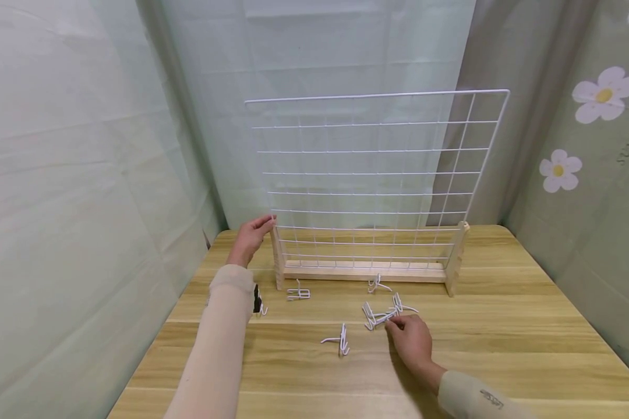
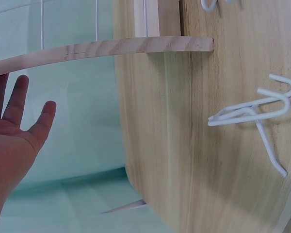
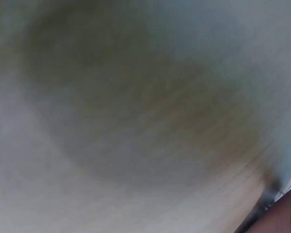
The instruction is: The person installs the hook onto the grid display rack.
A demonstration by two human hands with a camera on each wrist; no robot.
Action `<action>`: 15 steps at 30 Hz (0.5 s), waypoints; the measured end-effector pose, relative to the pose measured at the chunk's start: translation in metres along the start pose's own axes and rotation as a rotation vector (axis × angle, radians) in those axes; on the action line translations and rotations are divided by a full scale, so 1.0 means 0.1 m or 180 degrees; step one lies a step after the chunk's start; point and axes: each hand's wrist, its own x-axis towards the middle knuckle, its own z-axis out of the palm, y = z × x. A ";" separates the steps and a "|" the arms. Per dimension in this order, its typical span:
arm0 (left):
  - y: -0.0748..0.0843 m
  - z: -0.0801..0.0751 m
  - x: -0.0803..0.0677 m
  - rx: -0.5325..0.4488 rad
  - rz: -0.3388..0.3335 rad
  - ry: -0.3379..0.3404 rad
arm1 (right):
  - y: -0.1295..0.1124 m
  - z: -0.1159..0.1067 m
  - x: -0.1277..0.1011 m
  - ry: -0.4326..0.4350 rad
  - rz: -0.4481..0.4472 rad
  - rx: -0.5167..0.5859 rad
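Observation:
A white wire grid panel (image 1: 377,151) stands upright in a wooden base (image 1: 356,272) with wooden side posts. My left hand (image 1: 251,235) is at the top of the left post (image 2: 136,45), its fingertips pinching there at the grid's edge. In the left wrist view three of its fingers are spread, with thumb and index out of sight. My right hand (image 1: 413,340) pinches a white wire hook (image 1: 384,318) low over the table. That hook overlaps other wire hooks in a small cluster. Blurred cloth fills most of the right wrist view, with a bit of skin at its lower right.
More white wire hooks lie around: one (image 1: 343,340) in front, another (image 1: 299,293) by the left post, one (image 1: 378,284) before the base. A further hook (image 2: 252,110) sits near the left forearm. Pale curtains (image 1: 84,174) surround the wooden table (image 1: 513,337).

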 end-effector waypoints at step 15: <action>-0.13 0.02 0.10 -0.0047 0.0046 0.0172 | -0.03 -0.06 0.05 -0.0062 0.0169 0.0019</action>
